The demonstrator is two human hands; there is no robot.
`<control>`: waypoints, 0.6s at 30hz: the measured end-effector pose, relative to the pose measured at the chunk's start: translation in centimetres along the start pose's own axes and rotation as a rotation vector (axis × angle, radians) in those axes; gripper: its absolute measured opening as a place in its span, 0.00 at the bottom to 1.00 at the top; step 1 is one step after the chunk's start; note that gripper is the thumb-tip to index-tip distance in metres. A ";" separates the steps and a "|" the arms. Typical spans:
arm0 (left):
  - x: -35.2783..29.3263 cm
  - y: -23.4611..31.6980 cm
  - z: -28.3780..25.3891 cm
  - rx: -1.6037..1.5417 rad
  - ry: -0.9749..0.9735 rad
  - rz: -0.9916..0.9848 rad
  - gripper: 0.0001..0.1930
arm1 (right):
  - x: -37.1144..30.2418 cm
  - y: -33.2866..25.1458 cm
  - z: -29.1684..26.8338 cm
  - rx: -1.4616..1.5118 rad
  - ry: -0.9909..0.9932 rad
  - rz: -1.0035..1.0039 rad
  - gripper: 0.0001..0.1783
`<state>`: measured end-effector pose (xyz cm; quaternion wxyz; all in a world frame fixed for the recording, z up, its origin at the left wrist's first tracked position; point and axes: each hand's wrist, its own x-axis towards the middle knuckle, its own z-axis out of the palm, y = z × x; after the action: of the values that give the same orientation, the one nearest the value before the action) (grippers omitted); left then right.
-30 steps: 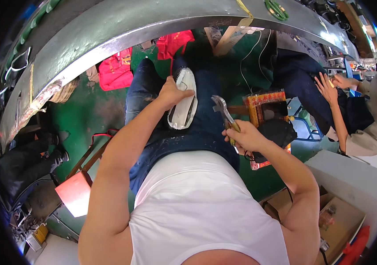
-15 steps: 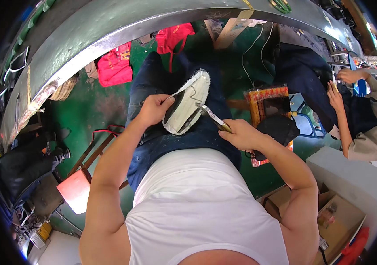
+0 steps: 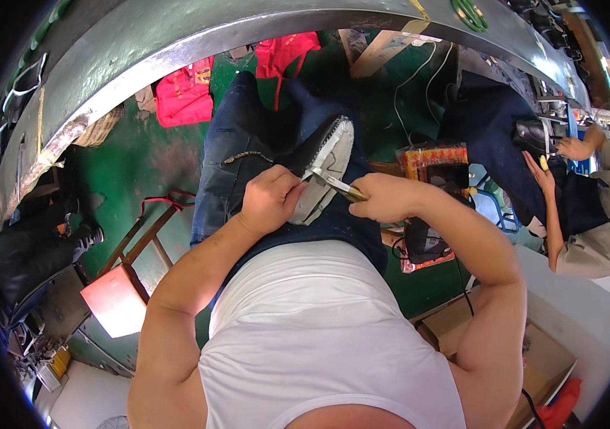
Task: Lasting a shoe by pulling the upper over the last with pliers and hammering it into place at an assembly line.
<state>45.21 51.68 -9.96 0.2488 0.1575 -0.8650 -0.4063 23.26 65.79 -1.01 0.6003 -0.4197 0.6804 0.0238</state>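
My right hand [image 3: 389, 197] is wrapped around the pliers [image 3: 335, 184], their tip at the edge of the shoe [image 3: 336, 156]; my left hand [image 3: 269, 201] pinches the shoe beside it. The shoe sits over my jeans [image 3: 223, 189], pale underside showing. Beyond, red fabric [image 3: 185, 99] lies on green floor [image 3: 144, 166], then the bench [image 3: 140, 58]

A green floor [image 3: 123, 168] is shared by two red cloth items [image 3: 185, 100] and a pink-topped wooden stool [image 3: 107, 289]; above it, a coil of green cord [image 3: 474, 19] is carried by a long, dark grey workbench [image 3: 198, 36].
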 end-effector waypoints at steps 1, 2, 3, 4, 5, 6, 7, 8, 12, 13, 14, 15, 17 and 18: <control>0.0 -0.2 0.0 -0.016 -0.029 -0.016 0.03 | 0.2 -0.2 -0.4 0.150 -0.044 0.001 0.20; -0.1 -0.6 0.0 -0.032 -0.059 -0.031 0.03 | 0.3 -0.3 -0.8 0.198 -0.077 0.040 0.20; 0.1 -1.1 0.3 -0.064 -0.036 -0.107 0.05 | 0.4 -0.5 -1.3 0.245 -0.110 0.080 0.20; 0.4 -1.8 0.6 -0.096 -0.010 -0.184 0.09 | 0.5 -0.7 -1.8 0.275 -0.157 0.154 0.20; 0.7 -2.6 1.0 -0.134 0.043 -0.258 0.12 | 0.6 -0.8 -2.2 0.107 -0.126 0.102 0.20; 0.9 -3.3 1.6 -0.180 -0.064 -0.317 0.16 | 0.6 -0.7 -2.6 -0.076 -0.109 0.081 0.20; 1.0 -4.0 2.3 -0.232 -0.148 -0.375 0.20 | 0.6 -0.6 -2.9 -0.267 -0.068 0.040 0.20; 1.0 -4.5 2.9 -0.285 -0.273 -0.459 0.24 | 0.8 -0.3 -3.1 -0.321 -0.034 0.012 0.19; 0.3 -6.3 3.3 -0.280 -0.407 -0.423 0.32 | 2.2 2.8 -2.9 -0.444 0.162 -0.168 0.15; 0.3 -6.6 3.1 -0.310 -0.418 -0.396 0.34 | 3.0 3.8 -2.8 -0.439 0.202 -0.229 0.14; 0.3 -6.8 2.9 -0.330 -0.429 -0.376 0.36 | 4.0 4.8 -2.7 -0.443 0.244 -0.291 0.14; 0.5 -6.9 2.7 -0.356 -0.431 -0.349 0.39 | 5.0 5.7 -2.6 -0.437 0.287 -0.369 0.13; 1.2 -7.0 2.2 -0.433 -0.478 -0.386 0.46 | 6.4 7.2 -2.3 -0.447 0.354 -0.491 0.14; 1.7 -6.9 1.9 -0.480 -0.485 -0.383 0.49 | 6.9 7.8 -2.1 -0.468 0.383 -0.537 0.15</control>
<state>43.24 47.83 -15.90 -0.0136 0.1528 -0.7339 -0.6617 17.43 65.94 -9.84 0.3360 -0.7048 0.6221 -0.0581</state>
